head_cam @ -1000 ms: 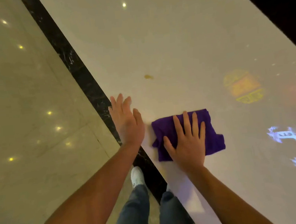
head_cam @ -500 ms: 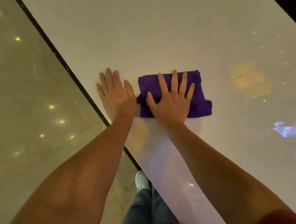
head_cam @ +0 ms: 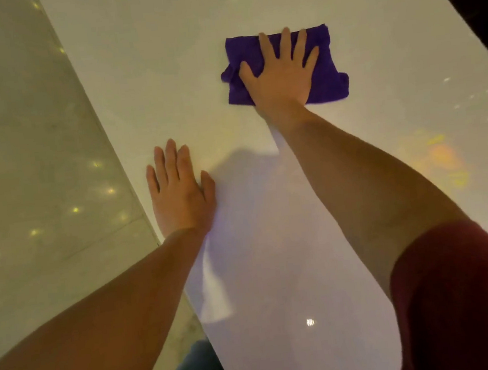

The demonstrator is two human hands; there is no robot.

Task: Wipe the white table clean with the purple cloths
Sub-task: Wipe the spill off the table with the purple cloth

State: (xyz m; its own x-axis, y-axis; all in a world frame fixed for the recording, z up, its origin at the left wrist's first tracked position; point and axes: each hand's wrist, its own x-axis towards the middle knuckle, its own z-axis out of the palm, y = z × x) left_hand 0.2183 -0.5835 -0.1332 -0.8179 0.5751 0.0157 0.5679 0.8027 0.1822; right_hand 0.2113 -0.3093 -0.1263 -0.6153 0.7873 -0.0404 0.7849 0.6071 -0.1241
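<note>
1. I see the right hand (head_cam: 281, 74), fingers spread flat, pressing one purple cloth (head_cam: 326, 66) at 1 o'clock on the white table (head_cam: 165, 58).
2. Left hand (head_cam: 179, 191) rests flat, fingers together, at 9 o'clock.
3. No visible stains; wiping appears underway, remaining extent uncertain.

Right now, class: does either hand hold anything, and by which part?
Neither grips anything. The right hand presses flat on the purple cloth's middle; the left hand rests on the white table.

Purple cloth (head_cam: 326, 66) middle hidden under right hand (head_cam: 281, 76).
</note>
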